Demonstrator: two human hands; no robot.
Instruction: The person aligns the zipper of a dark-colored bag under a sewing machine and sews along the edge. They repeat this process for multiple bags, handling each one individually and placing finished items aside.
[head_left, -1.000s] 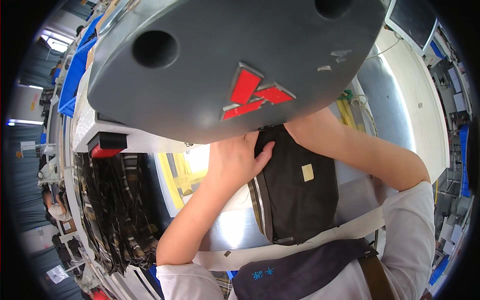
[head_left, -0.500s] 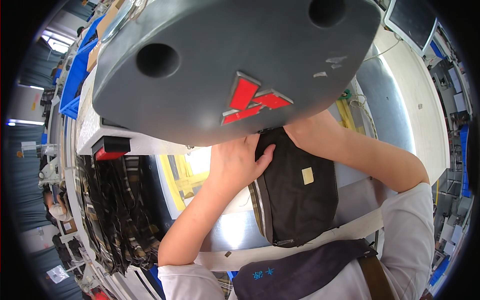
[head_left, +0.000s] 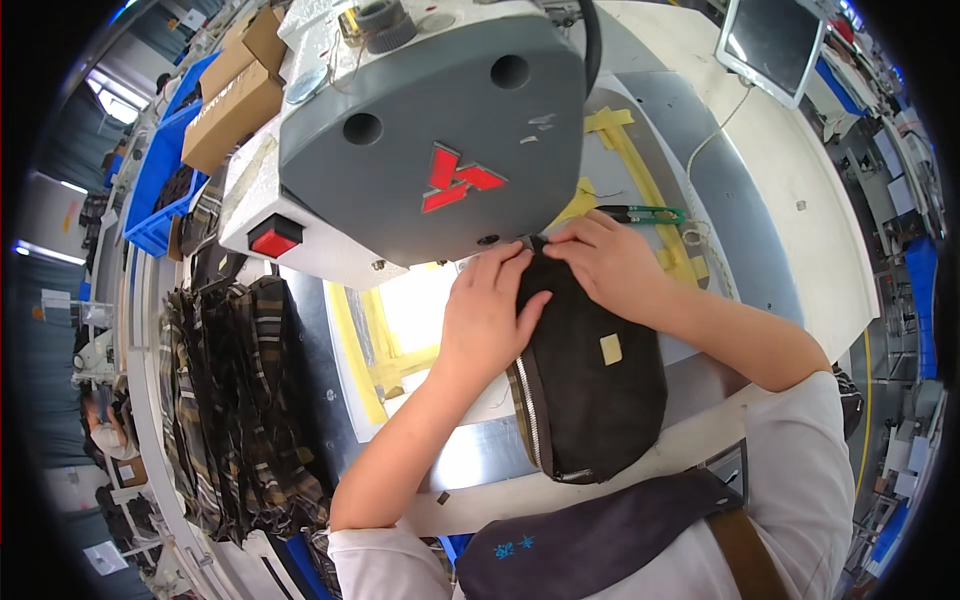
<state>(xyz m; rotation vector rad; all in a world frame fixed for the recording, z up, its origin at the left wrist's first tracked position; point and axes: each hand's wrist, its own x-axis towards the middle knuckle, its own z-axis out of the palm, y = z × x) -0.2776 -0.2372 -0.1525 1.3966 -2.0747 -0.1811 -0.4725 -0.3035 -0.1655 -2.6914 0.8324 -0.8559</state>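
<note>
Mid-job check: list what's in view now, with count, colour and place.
Pouch: 1, black, under both hands
Zip: silver, pouch's left edge
Patch: 1, beige, on pouch
Machine: 1, grey and white, beyond hands
Switch: 1, red and black, machine's left
Snips: 1, green, beyond right hand
Tape: several strips, yellow, around work area
Screen: 1, dark with white frame, upper right
Cloths: uncountable, dark plaid, left
Carton: at least 1, brown, upper left
Bin: at least 1, blue, upper left
Apron: 1, dark, bottom
Left hand: 1, bare, on pouch
Right hand: 1, bare, pouch's far end
</note>
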